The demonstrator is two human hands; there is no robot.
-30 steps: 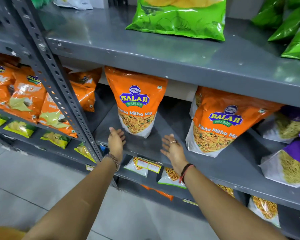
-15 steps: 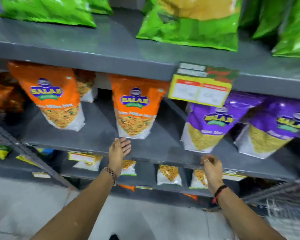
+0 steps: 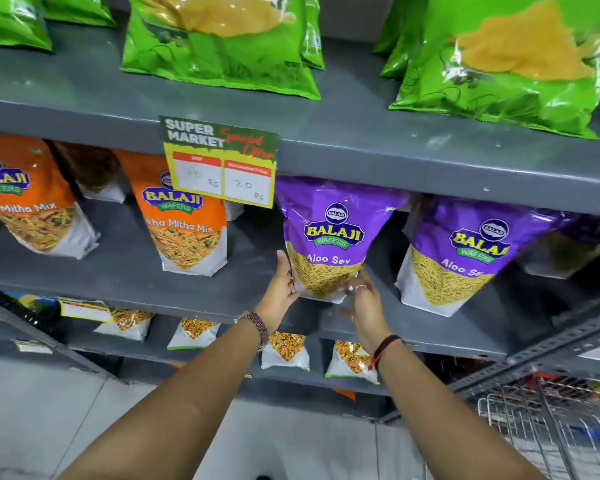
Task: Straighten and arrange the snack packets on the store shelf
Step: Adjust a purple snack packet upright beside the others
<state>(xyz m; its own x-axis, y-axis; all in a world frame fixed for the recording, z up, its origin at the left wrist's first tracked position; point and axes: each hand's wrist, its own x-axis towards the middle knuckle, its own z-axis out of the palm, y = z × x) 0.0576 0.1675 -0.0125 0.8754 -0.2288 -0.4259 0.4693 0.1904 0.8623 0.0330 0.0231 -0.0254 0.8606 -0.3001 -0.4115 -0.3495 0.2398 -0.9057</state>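
A purple Aloo Sev packet (image 3: pixel 329 233) stands upright on the grey middle shelf (image 3: pixel 125 271). My left hand (image 3: pixel 281 289) presses flat against its lower left side. My right hand (image 3: pixel 364 303) cups its lower right corner, fingers spread. A second purple Aloo Sev packet (image 3: pixel 465 251) leans to its right. Two orange Tikha Mitha Mix packets (image 3: pixel 184 223) (image 3: pixel 25 199) stand to the left on the same shelf.
Green snack bags (image 3: pixel 222 46) lie on the upper shelf. A special-offer price card (image 3: pixel 219 161) hangs from that shelf's edge. Small packets (image 3: pixel 286 349) line the lower shelf. A wire shopping cart (image 3: pixel 548 424) is at the lower right, by a slanted metal upright.
The view has swung right along the shelf. Both hands moved from the bare shelf edge near the orange packets to the sides of the first purple Aloo Sev packet.
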